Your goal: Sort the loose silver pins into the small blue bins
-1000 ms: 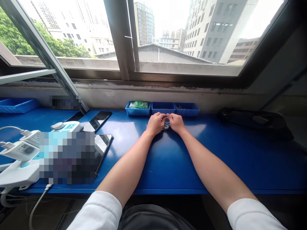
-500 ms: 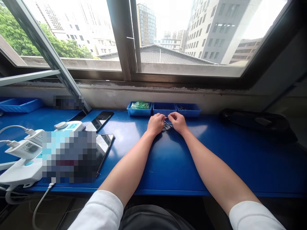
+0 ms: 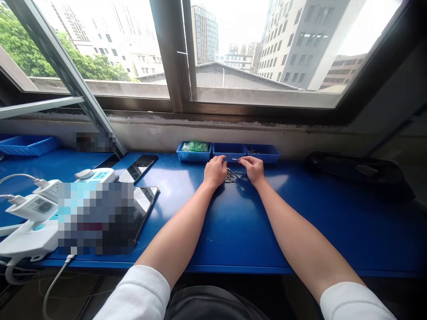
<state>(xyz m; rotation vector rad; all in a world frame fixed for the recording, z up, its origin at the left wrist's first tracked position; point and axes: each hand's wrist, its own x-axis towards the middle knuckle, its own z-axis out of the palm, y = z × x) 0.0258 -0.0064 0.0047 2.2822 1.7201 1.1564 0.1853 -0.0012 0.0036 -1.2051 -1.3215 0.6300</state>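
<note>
The outstretched right hand [image 3: 252, 168] pinches a slim piece [image 3: 235, 159] before the middle bin [image 3: 228, 154], long axis left-right, free end leftward. The left hand [image 3: 215, 170] curls beside loose pieces [image 3: 230, 177], contents unclear.

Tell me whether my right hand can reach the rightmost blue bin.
Probably yes: your right hand is just before the rightmost blue bin, with nothing visible between, though it holds a thin piece.

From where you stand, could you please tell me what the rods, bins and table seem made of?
Rods: probably metal, dark to silvery, judging by their glints.
Bins: likely moulded plastic, smooth blue, judging by their even-coloured walls.
Table: glossy blue surface, reflecting window light; perhaps painted or coated, but what lies beneath cannot be told.
</note>
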